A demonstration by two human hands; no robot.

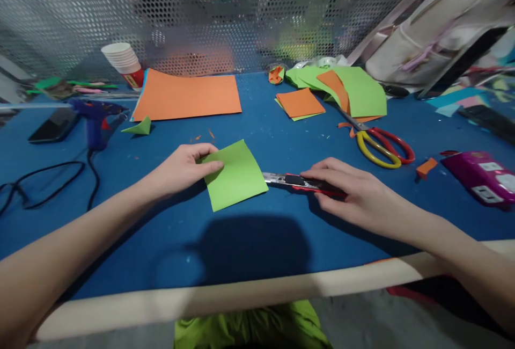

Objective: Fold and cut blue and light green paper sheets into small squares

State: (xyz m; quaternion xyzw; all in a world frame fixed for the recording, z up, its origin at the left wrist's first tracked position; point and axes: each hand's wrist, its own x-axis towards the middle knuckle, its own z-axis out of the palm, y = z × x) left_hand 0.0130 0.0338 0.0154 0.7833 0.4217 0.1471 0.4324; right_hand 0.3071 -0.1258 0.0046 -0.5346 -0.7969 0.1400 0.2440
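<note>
My left hand [189,164] pinches a square of green paper [235,177] at its upper left edge, thumb on top and the other fingers partly hidden behind. The paper is held a little tilted over the blue table [169,247]. My right hand [346,188] is closed around a utility knife [292,180] with a silver front, a black slider and a red body. Its front end points left and meets the paper's right edge; I cannot tell whether it touches. My fingers cover the knife's rear part.
Behind lie an orange sheet [189,96], small orange squares [301,103], green sheets [362,88] and scissors [380,145]. At left are a blue glue gun [94,121], a phone [54,125] and paper cups [124,62]. A purple power strip [478,177] sits right.
</note>
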